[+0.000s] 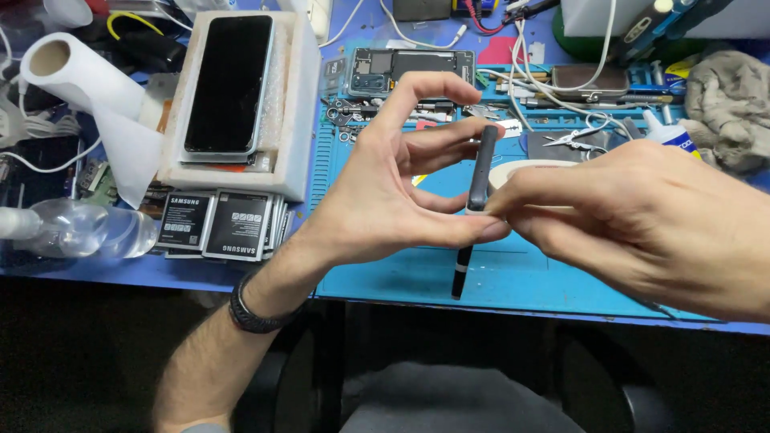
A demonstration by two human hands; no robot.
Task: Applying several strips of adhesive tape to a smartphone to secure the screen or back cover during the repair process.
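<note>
Nearest the camera, dark chair seat [449, 397] below the table edge, and a black wristband [253, 314] on the left forearm.

Above that, left hand [385, 188] raised over the blue work mat [513, 277], fingers spread and curved, thumb and lower fingers pinching a slim dark stylus-like tool [475, 210] near its middle. Tool nearly upright, tip down toward the mat, a white band close to its lower end. Right hand [642, 216] coming in from the right, fingertips closed on the same tool at the spot where the left fingers meet it; both hands touching there. Behind the right fingers, partly hidden, a roll of pale tape [529, 167] on the mat.

Left of the mat, 2 flat phone batteries [215, 224] fanned on the blue table [104, 269], with a clear plastic bottle [80, 228] lying on its side beside them.

Further back, a white foam block [301, 120] carrying a black phone [228, 80] face up. To its left, a white paper roll [76, 76]. Behind the hands, an opened phone frame [409, 68] with parts exposed, small tweezers [573, 136] and white cables [553, 88]. Far right, a crumpled grey rag [730, 104] and a white glue bottle [670, 132].
</note>
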